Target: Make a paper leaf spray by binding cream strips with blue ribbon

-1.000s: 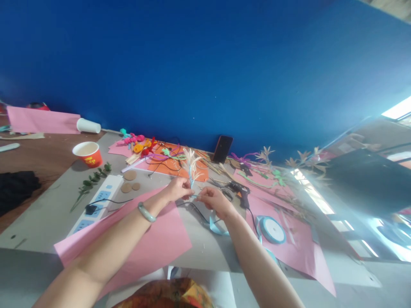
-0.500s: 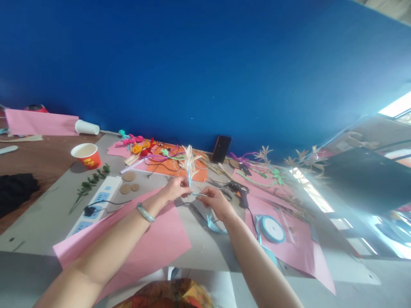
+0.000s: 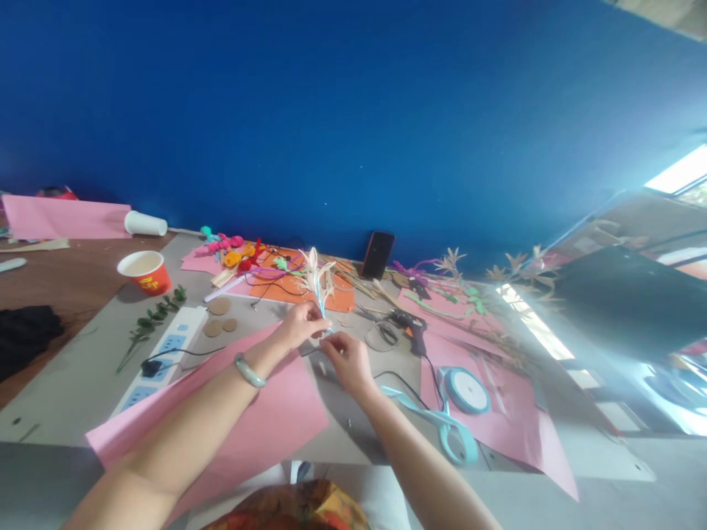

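Note:
A pale dried flower (image 3: 316, 276) with a blue-wrapped stem stands upright in my left hand (image 3: 303, 325), whose fingers pinch the stem. Just below and to the right, my right hand (image 3: 347, 359) is closed at the lower end of the same stem; its fingertips almost touch my left hand. The exact grip there is small and partly hidden. Light blue ribbon (image 3: 457, 440) lies loose right of my right forearm, beside its round spool (image 3: 467, 391). Pink paper (image 3: 276, 419) lies under my left forearm.
A glue gun (image 3: 412, 327), scissors (image 3: 389, 335) and a leaning phone (image 3: 378, 255) are beyond my right hand. On the left are a power strip (image 3: 160, 361), a green sprig (image 3: 152, 320), cork discs (image 3: 213, 327) and a red paper cup (image 3: 144, 273). Blue wall (image 3: 331, 132) behind.
My right hand has moved left, close against my left hand. The flower now leans slightly left. The blue ribbon that was by my right wrist now lies farther right, near the spool.

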`<state>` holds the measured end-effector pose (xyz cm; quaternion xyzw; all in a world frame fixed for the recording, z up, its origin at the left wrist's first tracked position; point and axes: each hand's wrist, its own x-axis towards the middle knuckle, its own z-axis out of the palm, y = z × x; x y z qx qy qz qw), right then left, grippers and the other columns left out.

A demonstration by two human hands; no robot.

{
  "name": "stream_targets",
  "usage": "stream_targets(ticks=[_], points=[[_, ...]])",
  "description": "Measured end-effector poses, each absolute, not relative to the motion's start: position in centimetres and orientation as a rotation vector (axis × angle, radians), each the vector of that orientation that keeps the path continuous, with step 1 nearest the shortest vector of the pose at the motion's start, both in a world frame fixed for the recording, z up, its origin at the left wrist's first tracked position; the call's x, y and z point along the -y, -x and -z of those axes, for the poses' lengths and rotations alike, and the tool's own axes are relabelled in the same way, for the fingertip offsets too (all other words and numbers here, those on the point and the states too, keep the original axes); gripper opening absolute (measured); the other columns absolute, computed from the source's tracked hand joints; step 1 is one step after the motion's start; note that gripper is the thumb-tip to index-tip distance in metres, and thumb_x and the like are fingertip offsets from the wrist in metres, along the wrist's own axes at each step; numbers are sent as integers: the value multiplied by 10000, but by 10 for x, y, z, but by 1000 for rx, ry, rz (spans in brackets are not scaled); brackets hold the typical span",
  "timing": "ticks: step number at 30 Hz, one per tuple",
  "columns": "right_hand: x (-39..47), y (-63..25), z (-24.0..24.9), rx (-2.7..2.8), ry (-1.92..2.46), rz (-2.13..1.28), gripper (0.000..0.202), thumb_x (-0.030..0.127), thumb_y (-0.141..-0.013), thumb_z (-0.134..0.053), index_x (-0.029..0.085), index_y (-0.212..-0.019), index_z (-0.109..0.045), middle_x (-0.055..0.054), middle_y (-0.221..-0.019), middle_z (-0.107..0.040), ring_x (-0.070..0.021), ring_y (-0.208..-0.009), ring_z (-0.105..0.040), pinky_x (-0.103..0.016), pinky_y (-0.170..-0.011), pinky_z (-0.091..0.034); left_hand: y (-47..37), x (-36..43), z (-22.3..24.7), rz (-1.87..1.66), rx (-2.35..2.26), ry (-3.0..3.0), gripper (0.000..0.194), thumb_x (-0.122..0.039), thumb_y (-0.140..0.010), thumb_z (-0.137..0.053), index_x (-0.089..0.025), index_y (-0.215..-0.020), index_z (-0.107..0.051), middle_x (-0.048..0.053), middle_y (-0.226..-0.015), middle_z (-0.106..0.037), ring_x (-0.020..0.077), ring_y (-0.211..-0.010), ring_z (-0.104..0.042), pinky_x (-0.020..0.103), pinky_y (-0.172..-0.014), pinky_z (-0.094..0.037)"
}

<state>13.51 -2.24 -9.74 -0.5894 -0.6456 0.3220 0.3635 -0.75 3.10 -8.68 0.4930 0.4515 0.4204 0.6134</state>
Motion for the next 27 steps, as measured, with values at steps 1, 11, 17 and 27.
stream_targets(ticks=[1,11,17,27], points=[[21,-135,98,1631,1506,-859,164,329,-747,-614,205,-645,-645,0,-575,-590,-145,-540,-478,-260,-550,-361,7,-31,86,-964,-1037,-1119,316,-304,-607,-775,-148,-655,-504,-57,-494,-543,77,-451,-533,190,-472,-426],[17,-147,95,1372,1389,-1338,269,408,-691,-665,197,-565,-558,57,-452,-470,-83,-415,-348,-220,-435,-257,16,-27,76,-824,-869,-1057,235,-277,-651,-753,-102,-757,-638,7,-632,-637,107,-570,-619,232,-605,-514],[9,-184,71,1795,1613,-915,261,426,-703,-679,189,-599,-639,2,-553,-600,-130,-494,-480,-248,-492,-330,19,-31,78,-821,-928,-1112,243,-311,-697,-730,-88,-755,-654,33,-621,-663,115,-565,-631,231,-593,-522],[-21,-267,69,2185,2260,25,167,243,-809,-560,192,-915,-679,-116,-1026,-654,-245,-927,-598,-279,-649,-388,22,-36,81,-874,-983,-1040,283,-288,-653,-773,-99,-785,-610,15,-600,-649,95,-499,-606,202,-503,-506]])
